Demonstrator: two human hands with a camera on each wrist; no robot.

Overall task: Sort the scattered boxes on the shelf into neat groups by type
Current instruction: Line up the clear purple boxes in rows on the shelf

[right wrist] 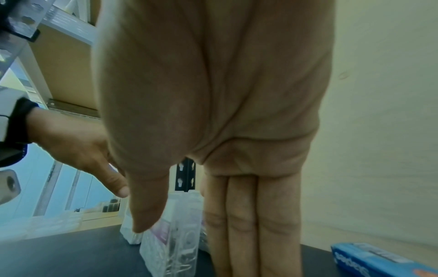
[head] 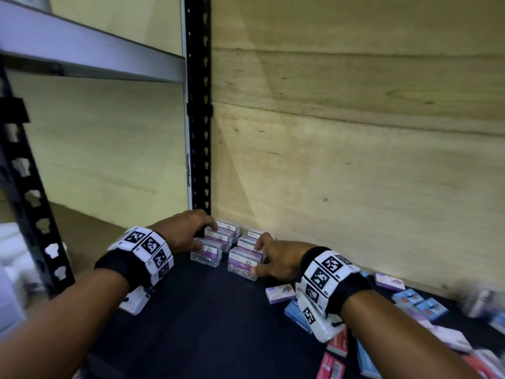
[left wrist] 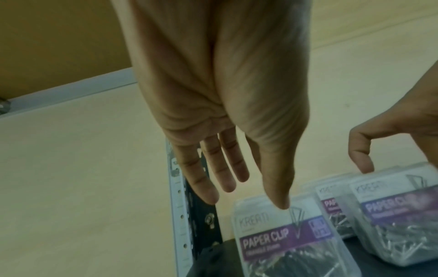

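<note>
flanking the clear paper clip boxes (head: 228, 248) by the black upright (head: 200, 105), left hand (head: 183, 231) rests released on them; right hand (head: 276, 258) steadies the near box (head: 243, 265), fingers straight.

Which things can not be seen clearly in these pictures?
- Rear paper clip boxes, head view: too small to count; both hands cover some.
- Boxes at right edge, head view: blurred, type unclear.
- Right hand fingertips, right wrist view: cut off by the bottom edge, contact unclear.
- Blue box: cut off, print unreadable.
</note>
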